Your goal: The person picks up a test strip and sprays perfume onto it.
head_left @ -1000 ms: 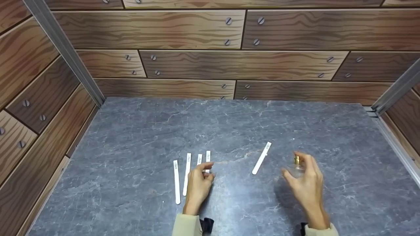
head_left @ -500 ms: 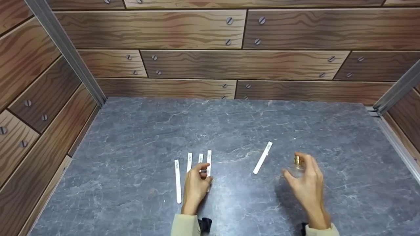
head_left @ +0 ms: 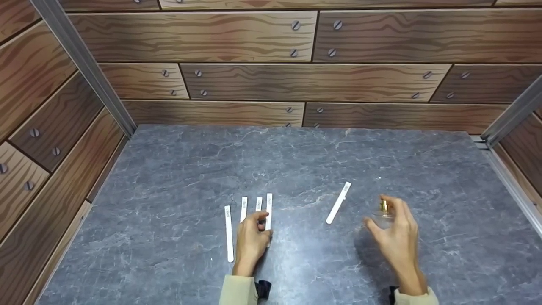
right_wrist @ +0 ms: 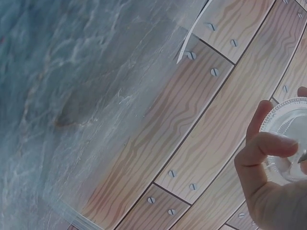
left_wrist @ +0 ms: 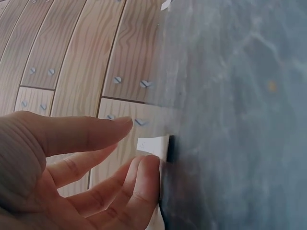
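White paper test strips with small dark print near their far ends lie on the table. In the head view my left hand (head_left: 250,243) is over a row of them, its fingertips right at the rightmost strip (head_left: 269,202). Partly under the hand are a second strip (head_left: 259,203) and a third strip (head_left: 244,205); another strip (head_left: 229,237) lies fully visible to the left. The left wrist view shows thumb and fingers apart, close to a strip (left_wrist: 152,144). My right hand (head_left: 399,239) grips a clear glass perfume bottle (right_wrist: 274,125) with a gold sprayer top (head_left: 384,206).
One more strip (head_left: 338,203) lies slanted on the grey marbled table (head_left: 296,161), between the two hands. Wood-patterned walls (head_left: 254,80) stand behind and at the sides, with metal frame posts (head_left: 91,63) at the corners.
My left hand has shifted slightly left and the rightmost strip now shows more fully beside its fingers. My right hand stays in place with the perfume bottle.
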Motion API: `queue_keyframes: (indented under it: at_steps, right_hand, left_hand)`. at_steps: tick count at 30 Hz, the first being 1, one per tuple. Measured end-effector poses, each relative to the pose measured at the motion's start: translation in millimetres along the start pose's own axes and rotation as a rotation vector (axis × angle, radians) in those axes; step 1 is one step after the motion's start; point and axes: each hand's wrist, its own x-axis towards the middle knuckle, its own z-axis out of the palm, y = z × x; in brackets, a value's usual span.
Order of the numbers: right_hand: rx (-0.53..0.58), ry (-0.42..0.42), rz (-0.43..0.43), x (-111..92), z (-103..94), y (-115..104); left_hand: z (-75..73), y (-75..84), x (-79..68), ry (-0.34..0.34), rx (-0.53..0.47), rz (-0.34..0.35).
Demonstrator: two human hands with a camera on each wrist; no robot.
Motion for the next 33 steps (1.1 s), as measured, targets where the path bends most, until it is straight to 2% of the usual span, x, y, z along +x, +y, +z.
queue_keyframes:
  at_steps: [7, 15, 21, 27, 33]
  right_hand:
    - [-0.002, -0.002, 0.002, -0.5, -1.0, 0.5]
    - [-0.006, -0.007, 0.026, -1.4, -1.3, 0.0]
    - [-0.001, -0.012, 0.027, -1.6, -0.1, 0.0]
    - [0.004, -0.021, 0.016, -2.2, 2.3, -0.1]
    - [-0.003, -0.019, 0.008, -2.4, 4.2, 0.4]
  left_hand:
    - [2.4, -1.6, -0.2, 0.002, 0.040, 0.027]
    - [5.1, -0.3, 0.6, 0.039, 0.102, 0.058]
    - [7.3, 0.0, -0.7, 0.050, 0.152, 0.050]
    - [9.2, 2.8, -2.7, 0.073, 0.199, 0.082]
    - [9.4, 5.6, -3.6, 0.076, 0.207, 0.067]
